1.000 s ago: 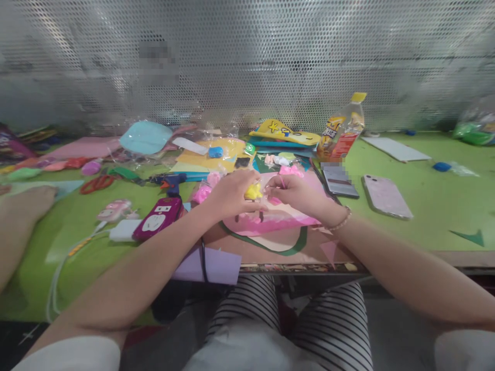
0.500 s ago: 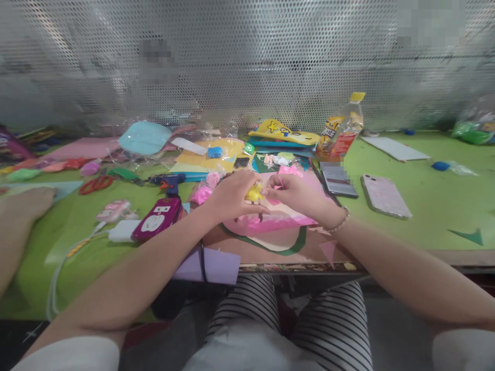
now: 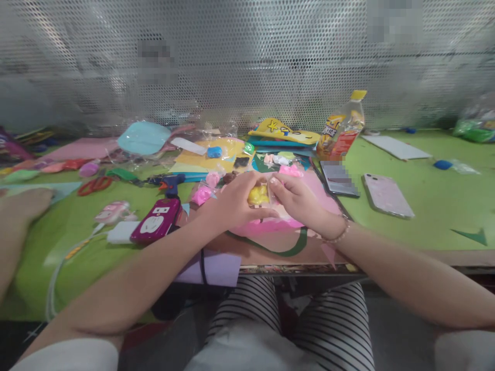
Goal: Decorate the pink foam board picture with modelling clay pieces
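A small lump of yellow clay [image 3: 258, 195] sits between my two hands over the middle of the green table. My left hand [image 3: 232, 203] curls round it from the left, thumb and fingers closed on it. From the right, my right hand [image 3: 294, 198] pinches the same lump with its fingertips. Under both hands lies a pink foam sheet [image 3: 278, 224] with a green strip [image 3: 286, 250] curving along its near edge.
A magenta phone-shaped case [image 3: 157, 220] and white charger [image 3: 119, 233] lie left of my hands. Two phones [image 3: 388, 196] rest at the right, a bottle [image 3: 344, 129] behind them. Red scissors [image 3: 93, 184], a glue gun [image 3: 170, 181] and foam sheets clutter the back. Another person's arm [image 3: 17, 216] lies at far left.
My right hand has moved in closer and now pinches the yellow clay together with the left; both hands have shifted slightly toward me.
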Available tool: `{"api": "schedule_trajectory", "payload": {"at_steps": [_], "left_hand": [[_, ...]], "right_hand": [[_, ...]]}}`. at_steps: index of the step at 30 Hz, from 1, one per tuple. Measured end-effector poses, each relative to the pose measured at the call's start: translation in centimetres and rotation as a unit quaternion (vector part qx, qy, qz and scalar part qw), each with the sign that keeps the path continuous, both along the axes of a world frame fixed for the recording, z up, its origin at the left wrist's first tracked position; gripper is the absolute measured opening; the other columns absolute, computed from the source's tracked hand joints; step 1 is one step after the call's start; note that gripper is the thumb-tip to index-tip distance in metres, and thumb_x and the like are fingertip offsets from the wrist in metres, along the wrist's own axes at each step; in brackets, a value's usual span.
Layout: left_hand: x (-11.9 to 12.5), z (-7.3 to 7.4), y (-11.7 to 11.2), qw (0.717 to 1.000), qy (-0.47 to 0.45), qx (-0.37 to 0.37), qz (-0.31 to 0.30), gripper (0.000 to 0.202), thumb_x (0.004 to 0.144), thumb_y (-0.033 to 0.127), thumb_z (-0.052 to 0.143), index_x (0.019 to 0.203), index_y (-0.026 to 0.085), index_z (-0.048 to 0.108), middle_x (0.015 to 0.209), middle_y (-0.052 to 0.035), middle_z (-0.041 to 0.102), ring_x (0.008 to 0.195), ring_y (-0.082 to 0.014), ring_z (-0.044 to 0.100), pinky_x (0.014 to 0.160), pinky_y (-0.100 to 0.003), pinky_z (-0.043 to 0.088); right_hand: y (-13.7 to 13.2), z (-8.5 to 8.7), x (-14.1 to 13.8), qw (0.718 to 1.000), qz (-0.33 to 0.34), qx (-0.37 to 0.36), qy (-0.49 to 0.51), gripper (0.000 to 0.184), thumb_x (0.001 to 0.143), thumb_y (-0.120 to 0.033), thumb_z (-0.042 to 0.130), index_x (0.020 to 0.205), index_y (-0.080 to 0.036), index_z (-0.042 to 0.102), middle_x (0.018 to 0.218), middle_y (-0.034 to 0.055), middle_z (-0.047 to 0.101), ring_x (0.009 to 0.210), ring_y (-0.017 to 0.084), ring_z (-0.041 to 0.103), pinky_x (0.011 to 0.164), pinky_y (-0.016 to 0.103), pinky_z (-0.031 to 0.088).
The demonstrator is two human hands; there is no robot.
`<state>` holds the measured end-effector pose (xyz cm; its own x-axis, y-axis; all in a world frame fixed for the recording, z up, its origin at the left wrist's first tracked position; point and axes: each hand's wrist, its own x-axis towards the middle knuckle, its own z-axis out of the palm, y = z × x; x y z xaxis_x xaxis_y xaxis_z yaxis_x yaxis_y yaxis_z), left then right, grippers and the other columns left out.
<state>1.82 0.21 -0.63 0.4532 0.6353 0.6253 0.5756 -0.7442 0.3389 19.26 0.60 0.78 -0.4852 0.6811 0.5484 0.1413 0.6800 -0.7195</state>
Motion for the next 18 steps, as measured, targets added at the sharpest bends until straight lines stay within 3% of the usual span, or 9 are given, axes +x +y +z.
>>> {"api": "schedule_trajectory", "payload": {"at_steps": [5,10,18], "left_hand": [[0.20,-0.10,-0.34,0.999,-0.022,0.031,0.000,0.064,0.063,0.065,0.065,0.109,0.023,0.050,0.098,-0.0033,0.060,0.085,-0.0176,0.057,0.075,-0.030,0.046],[0.19,0.03,-0.39,0.998,-0.026,0.056,-0.003,0.066,0.063,0.066,0.064,0.113,0.025,0.049,0.098,-0.0027,0.060,0.086,-0.0172,0.057,0.075,-0.029,0.046],[-0.01,0.16,-0.31,0.998,-0.018,0.060,0.006,0.065,0.063,0.065,0.065,0.110,0.024,0.050,0.098,-0.0031,0.060,0.085,-0.0174,0.057,0.076,-0.030,0.046]], "right_hand": [[-1.07,0.14,-0.45,0.997,-0.007,-0.050,0.058,0.041,0.094,-0.046,0.034,0.062,-0.021,0.038,0.057,-0.0050,0.036,0.051,0.009,0.033,0.051,0.024,0.032],[-1.23,0.14,-0.39,0.986,0.033,-0.129,0.097,0.035,0.093,-0.038,0.040,0.062,-0.021,0.039,0.056,-0.0060,0.034,0.049,0.009,0.030,0.049,0.024,0.030],[-1.10,0.41,-0.28,0.989,0.027,-0.119,0.077,0.034,0.093,-0.035,0.039,0.062,-0.020,0.039,0.059,-0.0054,0.035,0.051,0.008,0.030,0.052,0.024,0.031]]}}
